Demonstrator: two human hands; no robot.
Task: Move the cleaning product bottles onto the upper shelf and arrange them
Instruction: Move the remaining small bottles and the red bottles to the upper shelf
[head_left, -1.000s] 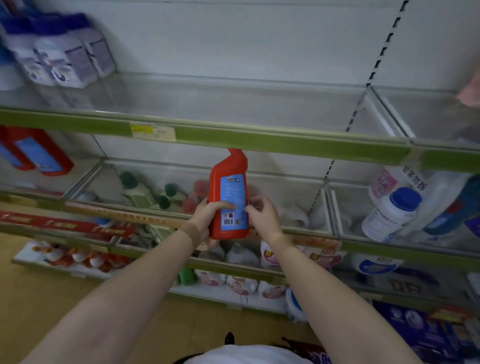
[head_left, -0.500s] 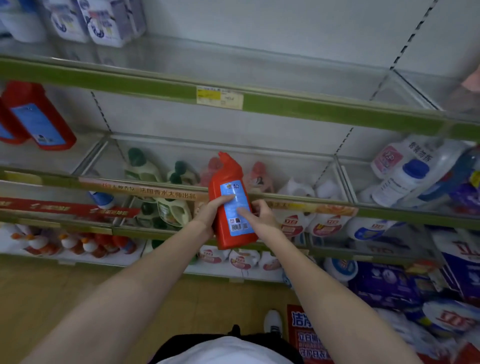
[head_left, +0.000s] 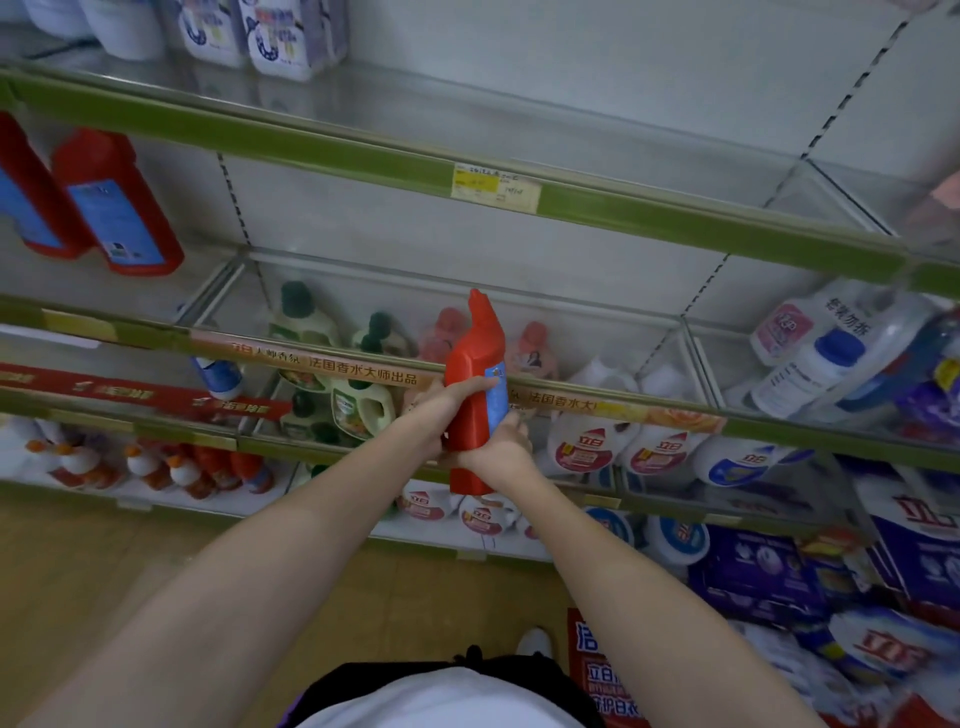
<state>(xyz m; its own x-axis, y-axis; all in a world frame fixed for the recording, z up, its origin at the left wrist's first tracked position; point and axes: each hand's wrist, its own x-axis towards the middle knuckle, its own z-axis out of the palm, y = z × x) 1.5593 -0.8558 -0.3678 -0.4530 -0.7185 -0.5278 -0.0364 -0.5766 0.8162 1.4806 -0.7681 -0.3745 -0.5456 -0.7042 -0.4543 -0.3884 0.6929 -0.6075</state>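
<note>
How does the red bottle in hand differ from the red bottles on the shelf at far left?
The held red bottle is gripped by the left hand and right hand in front of the shelves; the shelved red bottles stand untouched on the left shelf. The held one is turned edge-on, its blue label barely showing; the shelved ones show theirs fully. Its angled neck is visible; theirs are hidden. Shared: red bodies, blue labels.

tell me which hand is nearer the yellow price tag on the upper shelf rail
Neither clearly. The left hand grips the red bottle higher up; the right hand sits lower but more directly beneath the yellow price tag. Both are well below it.
</note>
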